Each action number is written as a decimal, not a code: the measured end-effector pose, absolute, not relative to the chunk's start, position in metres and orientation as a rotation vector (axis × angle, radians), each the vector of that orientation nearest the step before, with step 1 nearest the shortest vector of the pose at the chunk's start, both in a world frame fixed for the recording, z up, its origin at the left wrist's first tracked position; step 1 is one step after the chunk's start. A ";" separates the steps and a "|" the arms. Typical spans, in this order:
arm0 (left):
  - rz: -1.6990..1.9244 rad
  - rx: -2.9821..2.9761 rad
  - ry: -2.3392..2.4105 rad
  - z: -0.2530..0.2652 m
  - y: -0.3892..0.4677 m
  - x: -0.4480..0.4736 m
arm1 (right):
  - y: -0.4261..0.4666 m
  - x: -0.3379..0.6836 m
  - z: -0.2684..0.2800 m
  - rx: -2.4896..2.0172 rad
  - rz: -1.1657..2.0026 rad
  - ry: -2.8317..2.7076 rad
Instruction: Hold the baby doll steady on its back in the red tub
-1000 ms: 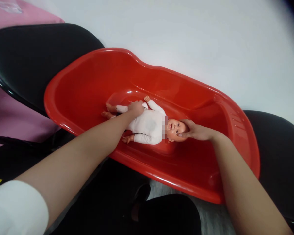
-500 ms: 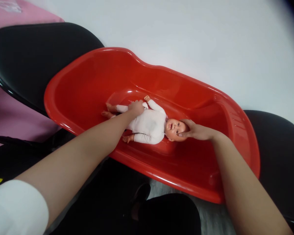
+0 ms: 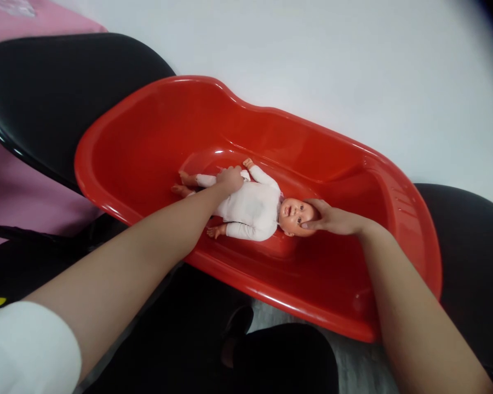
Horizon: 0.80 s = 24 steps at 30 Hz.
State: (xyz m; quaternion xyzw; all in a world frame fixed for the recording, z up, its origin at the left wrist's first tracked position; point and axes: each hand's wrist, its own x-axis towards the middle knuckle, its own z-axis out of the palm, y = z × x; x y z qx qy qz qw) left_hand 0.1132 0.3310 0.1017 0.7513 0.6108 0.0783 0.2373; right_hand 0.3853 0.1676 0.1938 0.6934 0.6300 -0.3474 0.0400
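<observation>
A baby doll (image 3: 258, 205) in a white long-sleeved outfit lies face up in a red baby bathtub (image 3: 148, 137). Its head points right, its bare feet left. My left hand (image 3: 229, 180) is closed over the doll's lower body. A bit of white cloth (image 3: 245, 175) sticks out beside its fingers; whether it is loose or part of the outfit, I cannot tell. My right hand (image 3: 331, 219) curves round the top of the doll's head, thumb on the near side by the brow. A faint greyish patch marks the outfit's chest.
The tub sits between a black chair seat (image 3: 66, 93) at left and another black seat (image 3: 472, 246) at right. Behind it is a white wall (image 3: 332, 54). Pink fabric (image 3: 24, 180) hangs at the left. My legs in black are below the tub.
The view shifts slightly, so the tub and doll appear a little higher and further right. Both hands keep their places on the doll.
</observation>
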 end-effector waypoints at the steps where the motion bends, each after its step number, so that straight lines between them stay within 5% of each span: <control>1: 0.212 2.052 1.677 0.102 0.331 0.113 | 0.168 0.385 0.194 2.134 -1.090 1.909; 24: 0.206 2.087 1.645 0.108 0.327 0.116 | 0.166 0.374 0.204 2.189 -1.161 1.783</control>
